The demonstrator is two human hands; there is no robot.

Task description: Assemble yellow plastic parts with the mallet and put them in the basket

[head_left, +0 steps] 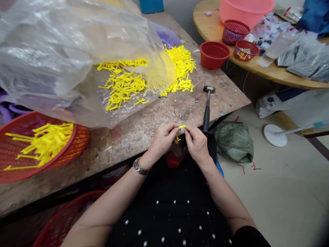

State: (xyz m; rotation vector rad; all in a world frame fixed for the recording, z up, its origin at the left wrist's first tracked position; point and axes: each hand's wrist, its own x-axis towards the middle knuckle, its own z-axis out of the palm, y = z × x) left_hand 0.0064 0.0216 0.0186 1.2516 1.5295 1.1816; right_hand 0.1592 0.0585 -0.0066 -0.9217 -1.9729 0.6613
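Between my two hands, just off the table's front edge, is a small yellow plastic piece (182,127), with a thin part of it hanging down. My left hand (164,139), with a watch on the wrist, pinches it from one side. From the other side my right hand (197,142) pinches it too, the fingertips nearly meeting. Loose yellow plastic pieces (123,85) lie in and under the mouth of a clear plastic bag (69,44), and another yellow pile (181,67) lies beyond. A hammer (207,108) rests close to my right hand.
A red basket (83,135) with longer yellow pieces stands at the left of the worn table (128,132). A red bowl (214,56) sits near its far right edge. A round wooden table (267,70) holds baskets, a pink tub and packets. A green sack (235,142) lies on the floor.
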